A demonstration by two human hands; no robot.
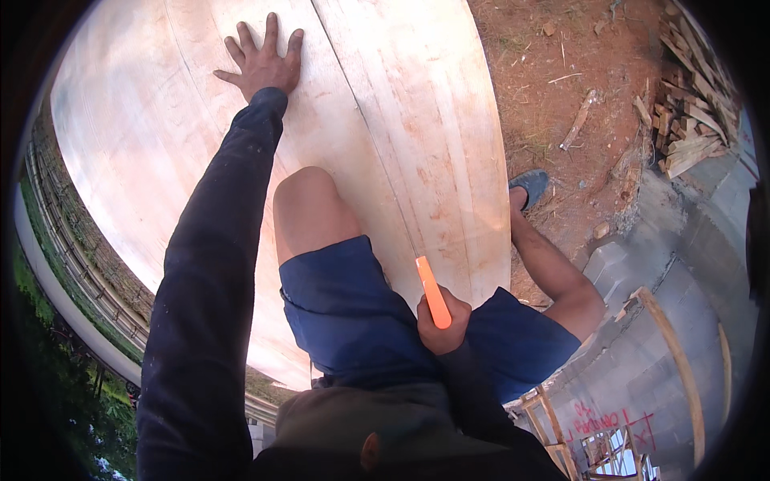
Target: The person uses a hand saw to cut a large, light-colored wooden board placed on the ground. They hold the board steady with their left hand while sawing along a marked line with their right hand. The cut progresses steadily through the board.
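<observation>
A wide sheet of pale plywood (192,144) spreads beneath me, with a thin dark line running along it toward my right hand. My left hand (269,66) lies flat on the board to the left of that line, its fingers spread and holding nothing. Close to my body, my right hand (449,325) is wrapped around the orange handle of a handsaw (433,293). The handle's far end meets the dark line; the blade is edge-on and hard to make out. My left knee (309,192) is over the board, beside the line.
Reddish bare soil with wood scraps (579,120) borders the board on the right, where my shoe (529,189) stands. A pile of cut timber (690,120) lies at the far right. Below it are a grey block wall (682,272) and a leaning wooden pole (678,353).
</observation>
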